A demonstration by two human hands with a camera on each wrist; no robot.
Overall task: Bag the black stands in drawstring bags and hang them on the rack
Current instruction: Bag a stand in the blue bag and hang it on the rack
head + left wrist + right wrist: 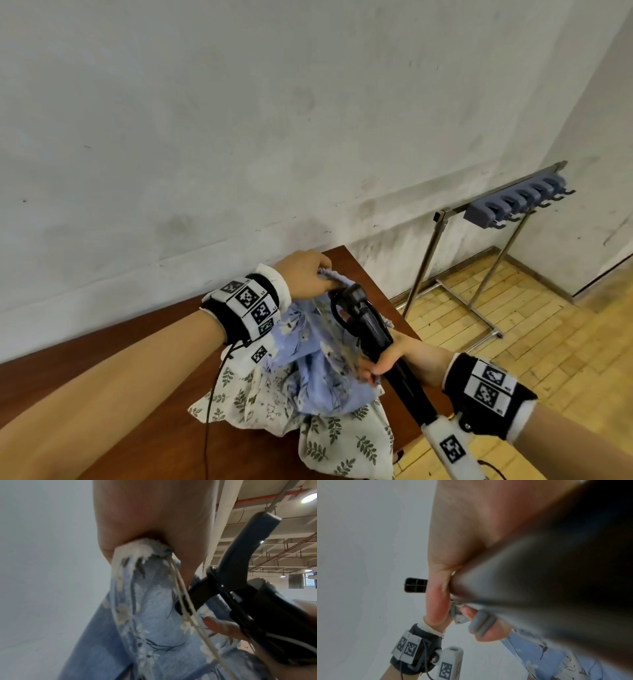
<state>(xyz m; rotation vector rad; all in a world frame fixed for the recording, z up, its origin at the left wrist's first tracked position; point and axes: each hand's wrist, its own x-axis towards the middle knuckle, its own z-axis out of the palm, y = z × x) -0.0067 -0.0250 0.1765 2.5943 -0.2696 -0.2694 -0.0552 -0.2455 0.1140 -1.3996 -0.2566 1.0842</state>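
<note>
A: What fills most of the head view?

B: The pale, scuffed wall (239, 120), then the brown wooden desk (120, 359) below it, and to the right a strip of yellowish parquet floor (548, 342).

A: And the rack?

B: The metal rack (455, 260) stands on that floor against the wall, well apart from the desk. A grey-blue hook strip (517, 200) sits on its top bar, and I see nothing hanging on the hooks.

A: What lies on the desk?

B: A white cloth with green leaf print (335, 442), rumpled near the desk's right edge. Above it the blue floral drawstring bag (322, 363) is held up off it.

A: Held how?

B: The left hand (305, 274) has its fingers curled tightly round the bunched top hem of the bag; the left wrist view shows the pale drawstring (185, 599) trailing down from that fist.

A: Where is the black stand?

B: The black stand (370, 329) slants across the bag's mouth, its hinged head up near the left hand and its shaft running down to the right. How far it is inside the bag, I cannot tell.

A: And the other hand?

B: The right hand (387, 359) is wrapped round the shaft mid-length, fingers closed on it, with blue cloth pressed beside the fingertips (488, 634).
</note>
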